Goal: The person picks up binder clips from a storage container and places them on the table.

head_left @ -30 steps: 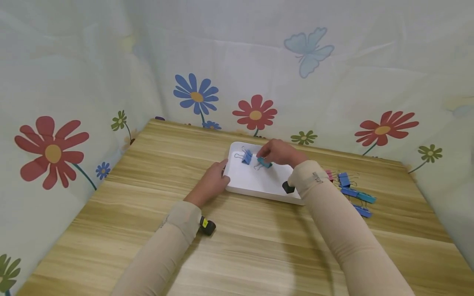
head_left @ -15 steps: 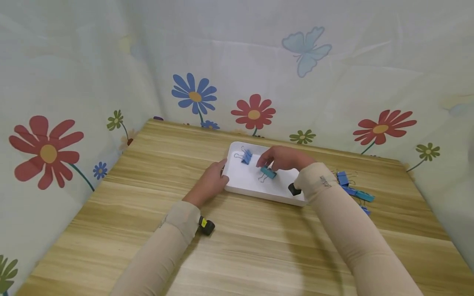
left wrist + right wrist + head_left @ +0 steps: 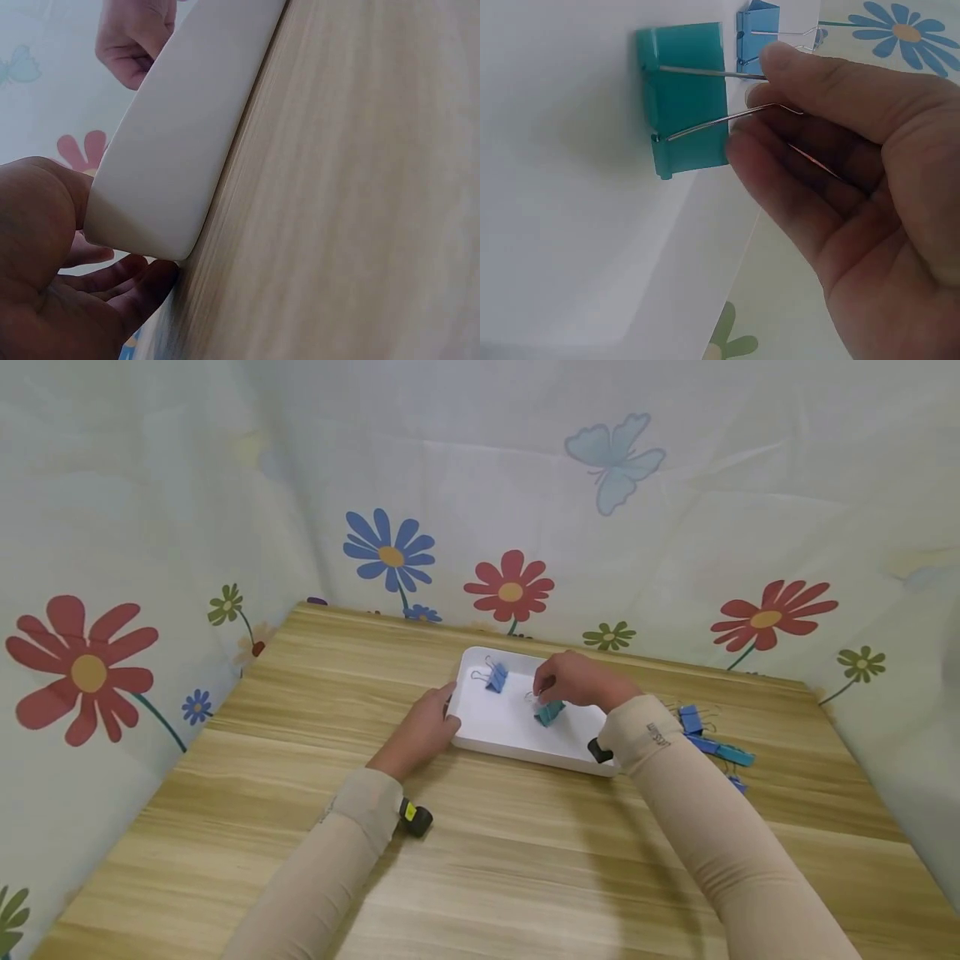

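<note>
My left hand (image 3: 422, 735) grips the left end of a white tray (image 3: 491, 722), thumb at the rim and fingers against the end wall in the left wrist view. Inside the tray, a teal binder clip (image 3: 686, 97) is pinched by a wire handle between the thumb and fingers of my right hand (image 3: 855, 142). Its body hangs close over the tray floor, handles pointing back toward the fingers. A blue binder clip (image 3: 497, 677) lies at the tray's back left corner, its handles spread to the left.
Right of the tray, several binder clips lie on the wooden table (image 3: 300, 710), among them a blue clip (image 3: 692, 720) and a teal clip (image 3: 735, 754); the right sleeve (image 3: 705, 810) covers part of the group. A flower-printed curtain (image 3: 450, 468) stands behind the table.
My right hand has moved a little right with the teal clip, and the clip has turned so its handles point up and back instead of down-left. The left hand stays at the tray.
</note>
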Action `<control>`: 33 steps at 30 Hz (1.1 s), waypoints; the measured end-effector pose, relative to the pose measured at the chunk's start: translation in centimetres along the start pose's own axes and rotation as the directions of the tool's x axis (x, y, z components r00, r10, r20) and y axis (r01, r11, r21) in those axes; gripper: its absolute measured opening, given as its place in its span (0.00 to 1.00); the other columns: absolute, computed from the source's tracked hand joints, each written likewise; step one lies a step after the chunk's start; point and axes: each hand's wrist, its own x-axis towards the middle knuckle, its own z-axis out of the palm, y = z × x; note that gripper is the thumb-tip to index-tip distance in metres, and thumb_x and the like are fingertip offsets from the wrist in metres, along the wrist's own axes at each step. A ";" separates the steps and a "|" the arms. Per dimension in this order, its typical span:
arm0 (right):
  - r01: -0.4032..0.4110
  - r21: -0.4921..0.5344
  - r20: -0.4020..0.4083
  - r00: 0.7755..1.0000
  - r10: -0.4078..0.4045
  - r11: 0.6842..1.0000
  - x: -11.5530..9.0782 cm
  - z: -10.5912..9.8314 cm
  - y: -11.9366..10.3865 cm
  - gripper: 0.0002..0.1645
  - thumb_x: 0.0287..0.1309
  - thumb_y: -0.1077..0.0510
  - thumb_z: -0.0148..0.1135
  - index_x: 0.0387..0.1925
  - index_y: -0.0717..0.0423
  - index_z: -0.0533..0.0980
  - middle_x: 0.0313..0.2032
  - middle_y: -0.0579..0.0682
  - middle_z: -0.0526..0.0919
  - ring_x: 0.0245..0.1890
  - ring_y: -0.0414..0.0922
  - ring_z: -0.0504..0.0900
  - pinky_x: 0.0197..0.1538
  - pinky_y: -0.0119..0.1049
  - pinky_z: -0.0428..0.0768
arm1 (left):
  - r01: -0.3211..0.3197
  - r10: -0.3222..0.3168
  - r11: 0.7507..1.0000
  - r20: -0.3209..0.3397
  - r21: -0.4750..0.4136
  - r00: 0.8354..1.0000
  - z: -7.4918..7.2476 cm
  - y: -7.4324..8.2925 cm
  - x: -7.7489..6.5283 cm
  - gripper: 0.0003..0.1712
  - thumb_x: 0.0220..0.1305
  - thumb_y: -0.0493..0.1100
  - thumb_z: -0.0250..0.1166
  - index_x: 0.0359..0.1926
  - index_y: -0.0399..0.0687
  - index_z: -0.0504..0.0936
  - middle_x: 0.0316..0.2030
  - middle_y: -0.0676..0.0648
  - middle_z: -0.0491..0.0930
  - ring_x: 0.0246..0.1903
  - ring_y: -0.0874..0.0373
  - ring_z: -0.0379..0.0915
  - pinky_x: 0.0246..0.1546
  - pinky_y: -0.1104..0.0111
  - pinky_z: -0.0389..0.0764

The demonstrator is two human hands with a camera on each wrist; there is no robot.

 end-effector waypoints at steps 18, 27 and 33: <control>0.021 0.153 -0.126 0.992 -0.001 0.988 -2.6 0.0 2.3 0.03 0.56 0.60 0.66 0.32 0.53 0.85 0.31 0.48 0.86 0.33 0.42 0.82 0.43 0.38 0.83 | -0.024 0.024 1.000 0.000 -0.009 1.000 0.1 0.1 -0.2 0.40 0.61 0.39 0.51 0.74 0.38 0.53 0.67 0.35 0.64 0.65 0.48 0.64 0.70 0.54 0.62; -0.013 0.384 -0.217 0.971 0.104 0.923 -5.1 -0.7 3.9 0.09 0.58 0.57 0.65 0.39 0.55 0.84 0.40 0.52 0.86 0.39 0.45 0.85 0.53 0.50 0.81 | -0.014 0.014 1.000 -0.006 -0.007 1.000 0.1 0.3 -0.3 0.39 0.62 0.39 0.51 0.74 0.38 0.53 0.67 0.34 0.63 0.65 0.48 0.63 0.70 0.53 0.62; 0.002 0.507 -0.283 0.945 0.165 0.862 -7.0 -1.3 4.7 0.13 0.59 0.54 0.65 0.42 0.57 0.83 0.43 0.54 0.85 0.43 0.51 0.86 0.55 0.50 0.81 | 0.007 -0.007 1.000 -0.004 -0.007 1.000 0.4 0.6 -0.3 0.40 0.62 0.38 0.51 0.74 0.38 0.52 0.68 0.35 0.62 0.67 0.46 0.61 0.70 0.53 0.61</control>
